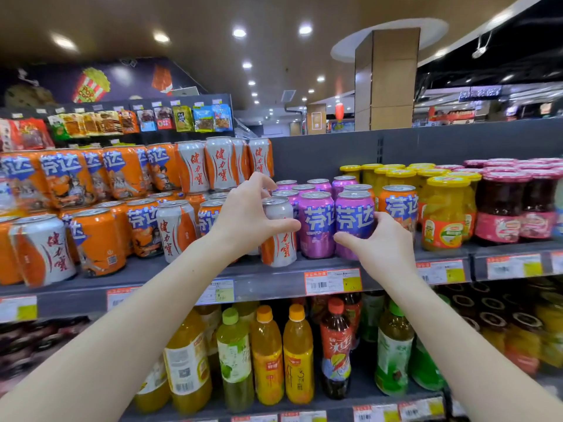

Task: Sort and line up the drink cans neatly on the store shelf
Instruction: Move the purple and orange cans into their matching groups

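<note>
Our left grip (243, 214) clamps a silver can (278, 239) at shelf (274, 278) front; right grip (384, 242) wraps a purple can (355, 220). Purple rows look done; orange/silver mix (97, 239) on the left isn't sorted yet, approx. half to go.

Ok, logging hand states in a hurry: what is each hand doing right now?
Left hand: holding the white-and-orange can.
Right hand: holding the rightmost purple can.

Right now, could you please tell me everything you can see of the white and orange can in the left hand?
The white and orange can looks like metal: silvery lid with pull tab, orange side panels, red characters down the front. It stands about upright at the front of the shelf, beside a purple can. The left hand grips it, thumb across its front.
</note>
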